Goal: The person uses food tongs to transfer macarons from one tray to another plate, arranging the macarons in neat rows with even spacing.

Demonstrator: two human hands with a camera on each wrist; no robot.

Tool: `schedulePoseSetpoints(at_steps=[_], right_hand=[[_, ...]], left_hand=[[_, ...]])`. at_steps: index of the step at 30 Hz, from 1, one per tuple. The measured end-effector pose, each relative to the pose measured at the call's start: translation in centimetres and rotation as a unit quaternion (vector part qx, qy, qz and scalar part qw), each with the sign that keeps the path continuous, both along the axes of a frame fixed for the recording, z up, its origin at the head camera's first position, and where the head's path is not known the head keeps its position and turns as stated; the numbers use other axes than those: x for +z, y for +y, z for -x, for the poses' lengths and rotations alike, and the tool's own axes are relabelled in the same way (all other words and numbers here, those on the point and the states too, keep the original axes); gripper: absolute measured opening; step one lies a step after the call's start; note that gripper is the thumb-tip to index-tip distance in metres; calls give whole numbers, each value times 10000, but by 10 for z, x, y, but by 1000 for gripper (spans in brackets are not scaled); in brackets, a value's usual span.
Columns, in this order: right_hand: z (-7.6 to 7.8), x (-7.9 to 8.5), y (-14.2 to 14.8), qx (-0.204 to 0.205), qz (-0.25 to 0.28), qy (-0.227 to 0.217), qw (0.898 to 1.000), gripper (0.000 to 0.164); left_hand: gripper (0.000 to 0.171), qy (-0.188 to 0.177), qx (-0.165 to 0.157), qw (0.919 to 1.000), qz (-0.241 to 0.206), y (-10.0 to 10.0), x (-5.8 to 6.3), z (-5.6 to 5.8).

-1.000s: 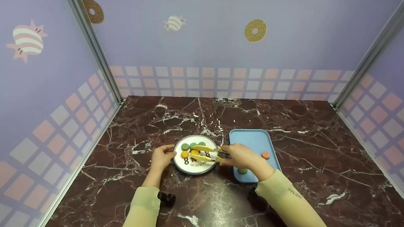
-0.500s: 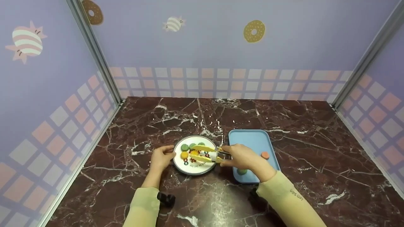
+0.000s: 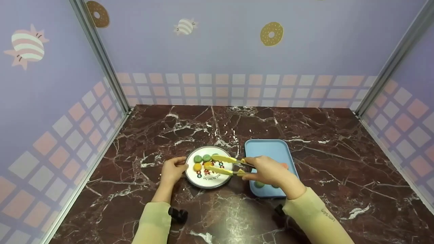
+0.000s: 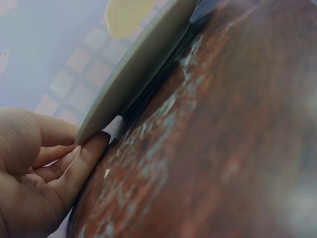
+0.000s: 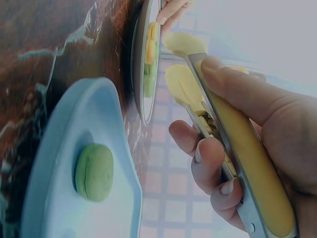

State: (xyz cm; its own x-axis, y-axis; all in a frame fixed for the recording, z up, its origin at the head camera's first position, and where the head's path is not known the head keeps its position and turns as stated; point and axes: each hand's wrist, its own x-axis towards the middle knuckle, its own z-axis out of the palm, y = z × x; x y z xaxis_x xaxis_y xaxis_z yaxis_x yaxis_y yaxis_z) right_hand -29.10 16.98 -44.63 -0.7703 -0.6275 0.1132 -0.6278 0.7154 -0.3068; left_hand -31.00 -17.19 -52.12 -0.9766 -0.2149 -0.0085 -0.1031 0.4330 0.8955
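Note:
My left hand (image 3: 172, 172) pinches the left rim of a round white plate (image 3: 222, 180); the left wrist view shows the plate's edge (image 4: 126, 74) between thumb and fingers. On the plate lie green macarons (image 3: 207, 158) in a row, with yellow macarons (image 3: 197, 167) below them. My right hand (image 3: 271, 173) grips yellow-handled tongs (image 5: 247, 158). Their yellow tips stand apart above the plate's right half, and nothing shows between them in the right wrist view. Under the right hand is a blue tray (image 3: 268, 146) holding a green macaron (image 5: 95, 172), another green one and a pinkish-orange macaron (image 3: 284, 165), both partly hidden.
Plate and tray stand side by side on a dark red marbled table (image 3: 162, 135), a narrow gap between them. Patterned lilac walls (image 3: 223, 51) enclose the back and both sides. Small white specks dot the table behind the plate.
My right hand and the tongs have drawn back rightward, away from the yellow macaron, uncovering more of it. The left hand keeps its place on the plate rim.

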Motion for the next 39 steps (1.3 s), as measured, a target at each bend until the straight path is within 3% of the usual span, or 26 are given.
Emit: schedulePoseSetpoints(at_steps=[3,8,16,21,29,35,39], right_hand=[[-3,2,6,-145,-52,-86,9998,46],[-8,5,17,-276,-34,-211,9994,46],[-13,6,43,-260,168,15,9995,31],[-17,8,60,-470,162,-57,9987,27],[-24,11,83,-900,193,-115,9957,37],[-29,13,98,-1054,183,-201,9941,31],[-34,14,110,-1247,149,-186,9919,44]], left_hand=[[37,41,23,9997,229,-1,0,0],[37,38,20,10000,90,-1,-1,-1],[37,6,49,9999,-88,0,-2,0],[37,38,14,9999,-154,0,-2,0],[37,-31,-25,9999,-148,-1,0,0],[37,-42,-5,10000,-71,0,-1,0],[37,-67,-12,9999,-149,0,-1,1]])
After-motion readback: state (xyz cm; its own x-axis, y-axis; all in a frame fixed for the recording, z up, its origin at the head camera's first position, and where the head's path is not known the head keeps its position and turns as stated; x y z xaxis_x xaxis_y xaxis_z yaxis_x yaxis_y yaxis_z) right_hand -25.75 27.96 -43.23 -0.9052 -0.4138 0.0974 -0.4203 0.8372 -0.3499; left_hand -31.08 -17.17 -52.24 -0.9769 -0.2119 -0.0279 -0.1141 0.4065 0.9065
